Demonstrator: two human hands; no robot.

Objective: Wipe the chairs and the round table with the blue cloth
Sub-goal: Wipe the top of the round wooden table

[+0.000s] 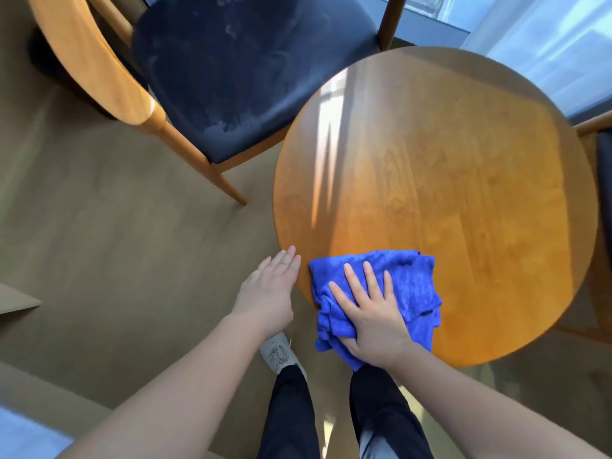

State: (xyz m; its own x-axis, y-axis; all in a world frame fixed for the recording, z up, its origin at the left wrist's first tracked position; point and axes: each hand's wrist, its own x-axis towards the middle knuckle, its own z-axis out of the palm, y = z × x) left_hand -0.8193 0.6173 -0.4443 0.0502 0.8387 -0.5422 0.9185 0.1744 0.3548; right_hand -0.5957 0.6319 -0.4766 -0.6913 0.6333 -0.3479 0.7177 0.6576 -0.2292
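The round wooden table (463,167) fills the right half of the view. A crumpled blue cloth (410,283) lies at its near edge. My right hand (371,313) presses flat on the cloth with straight, spread fingers. My left hand (268,286) is flat with fingers together, just left of the table's rim beside the cloth; whether it touches the rim I cannot tell. A wooden chair with a dark blue seat (238,71) stands at the far left of the table. Part of a second chair (604,180) shows at the right edge.
The floor (109,226) is beige. My legs and a grey shoe (278,352) are below the table's near edge. A window with a pale curtain (546,41) runs along the far right. A flat brown edge (16,299) juts in at the left.
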